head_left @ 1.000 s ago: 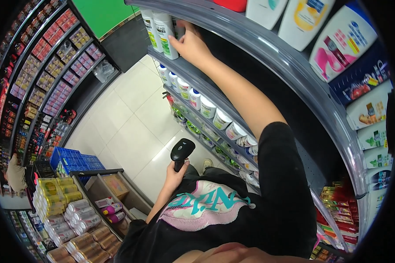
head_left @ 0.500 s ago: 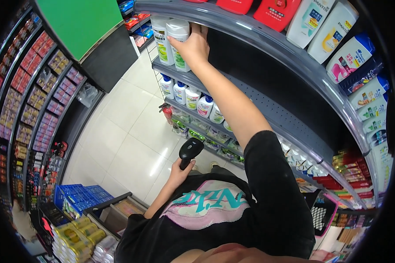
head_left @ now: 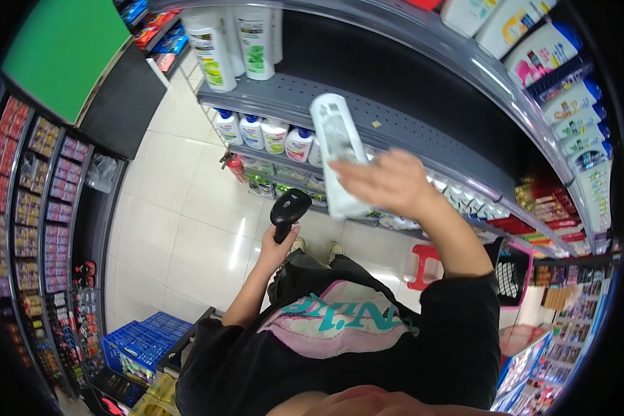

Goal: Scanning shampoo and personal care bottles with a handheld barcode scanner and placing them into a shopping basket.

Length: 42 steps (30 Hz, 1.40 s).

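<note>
My right hand (head_left: pixel 388 182) holds a white shampoo bottle (head_left: pixel 336 142) in front of the shelves, its cap end tilted toward me and the fingers blurred by motion. Lower and to the left, my left hand (head_left: pixel 279 244) is wrapped round the handle of a black handheld barcode scanner (head_left: pixel 289 208), whose head points up and away from me. Other white shampoo bottles (head_left: pixel 256 48) stand upright at the left end of the grey shelf (head_left: pixel 291 97), beyond both hands.
Pump bottles (head_left: pixel 274 135) line the shelf below. A red stool (head_left: pixel 423 267) stands on the tiled floor at right. Blue crates (head_left: pixel 149 340) sit at lower left. The upper shelf edge (head_left: pixel 423 41) curves overhead, with more bottles (head_left: pixel 548 55) on it. A stocked rack (head_left: pixel 28 208) runs along the left.
My right hand has taken a shampoo bottle off the shelf and drawn it toward me and to the right. My left hand still grips the scanner. The view has shifted.
</note>
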Motion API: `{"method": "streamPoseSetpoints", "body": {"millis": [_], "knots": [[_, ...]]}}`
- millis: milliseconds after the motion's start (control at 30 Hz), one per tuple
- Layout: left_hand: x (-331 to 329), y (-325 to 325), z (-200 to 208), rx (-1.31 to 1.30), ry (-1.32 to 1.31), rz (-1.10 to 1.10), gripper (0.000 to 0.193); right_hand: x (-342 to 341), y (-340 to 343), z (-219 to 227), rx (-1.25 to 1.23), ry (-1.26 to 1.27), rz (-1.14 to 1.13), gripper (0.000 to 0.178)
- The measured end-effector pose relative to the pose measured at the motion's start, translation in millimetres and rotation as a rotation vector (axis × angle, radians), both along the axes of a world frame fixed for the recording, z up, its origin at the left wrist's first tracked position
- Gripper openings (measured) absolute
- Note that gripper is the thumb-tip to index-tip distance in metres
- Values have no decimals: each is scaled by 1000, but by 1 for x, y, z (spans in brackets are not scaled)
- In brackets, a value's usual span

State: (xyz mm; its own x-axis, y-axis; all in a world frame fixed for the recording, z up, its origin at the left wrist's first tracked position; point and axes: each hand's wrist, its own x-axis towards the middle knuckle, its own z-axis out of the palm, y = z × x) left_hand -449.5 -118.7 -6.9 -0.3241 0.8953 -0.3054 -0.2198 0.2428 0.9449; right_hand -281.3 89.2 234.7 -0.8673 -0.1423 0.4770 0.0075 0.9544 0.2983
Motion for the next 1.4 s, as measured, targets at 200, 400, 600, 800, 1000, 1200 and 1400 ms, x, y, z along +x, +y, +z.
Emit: {"method": "streamPoseSetpoints", "body": {"millis": [200,400,600,800,1000,1200,1400], "knots": [[27,37,19,57,-17,-184,17,121,-69,-18,15,-63,-200,35],[112,69,36,116,76,-580,21,212,-130,-56,-66,-39,-416,34],[223,67,38,101,68,-797,18,313,-197,-78,-189,39,-640,33],[338,44,31,25,45,-941,18,430,-267,-105,-589,293,-960,37],[424,31,25,29,83,-1059,18,531,-307,-131,-600,447,-1260,50],[491,51,30,-40,31,-1125,21,605,-309,-131,-725,827,-1544,50],[564,95,17,20,-31,-1205,19,664,-278,-125,-895,1133,-1763,49]]}}
